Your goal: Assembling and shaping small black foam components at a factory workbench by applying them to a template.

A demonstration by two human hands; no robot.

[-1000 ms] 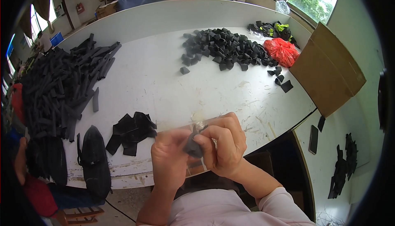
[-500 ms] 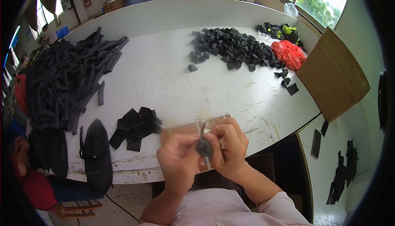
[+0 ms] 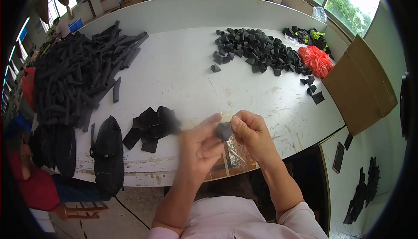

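A small dark grey folded fabric piece point(image 3: 224, 131) is pinched between the thumb and fingers of my right hand point(image 3: 253, 136). Close on its left is my left hand point(image 3: 197, 143), smeared by motion, its thumb raised apart from its half-curled fingers. Whether the left hand touches the piece I cannot tell. Beneath my hands a brown board point(image 3: 244, 165) lies at the table's front edge. A thin pale pointed strip point(image 3: 235, 153) shows over the board below my right hand. Left of my left hand lie several flat black pieces point(image 3: 148, 123), loosely stacked.
A heap of dark strips point(image 3: 74, 73) covers the table's left. Small folded pieces point(image 3: 261, 49) are piled far right, beside a red plastic bag point(image 3: 315, 61) and cardboard point(image 3: 361, 86). A black pouch point(image 3: 109, 152) lies front left. A phone point(image 3: 338, 157) rests on the right-hand surface.
Both hands have moved up and away from me, and the left has come off its close grip beside the right. The folded piece has risen with the right hand. The view has shifted slightly.
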